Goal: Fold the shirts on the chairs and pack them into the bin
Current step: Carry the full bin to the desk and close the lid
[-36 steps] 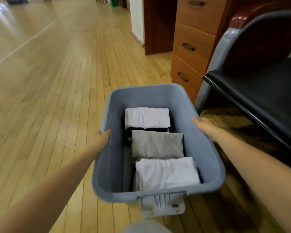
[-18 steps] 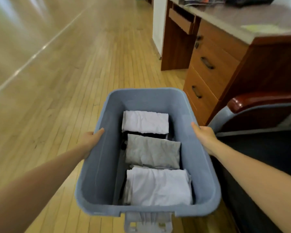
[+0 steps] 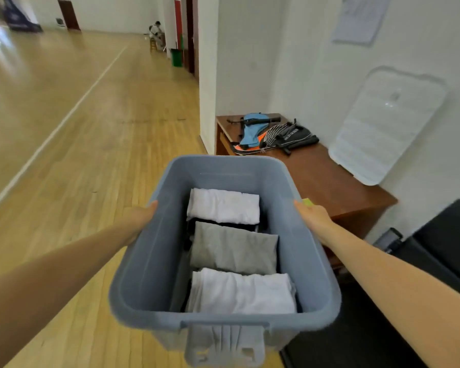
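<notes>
Both arms reach forward; the left hand point(image 3: 141, 216) and right hand point(image 3: 315, 216) grip the bin point(image 3: 149, 261) by its side rims.

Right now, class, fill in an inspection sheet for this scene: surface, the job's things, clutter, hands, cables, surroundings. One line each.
Surface: wooden floor with a pale painted line; a brown desk on the right.
Job's things: grey bin held up off the floor; inside, a far white shirt, a grey shirt and a near white shirt, all folded, in a row.
Clutter: racket bags on the desk; a clear lid leaning on the wall.
Hands: left hand and right hand each hold a long side of the bin's rim.
Cables: nothing seen.
Surroundings: white walls, a green bin far off, a black chair on the right.
</notes>
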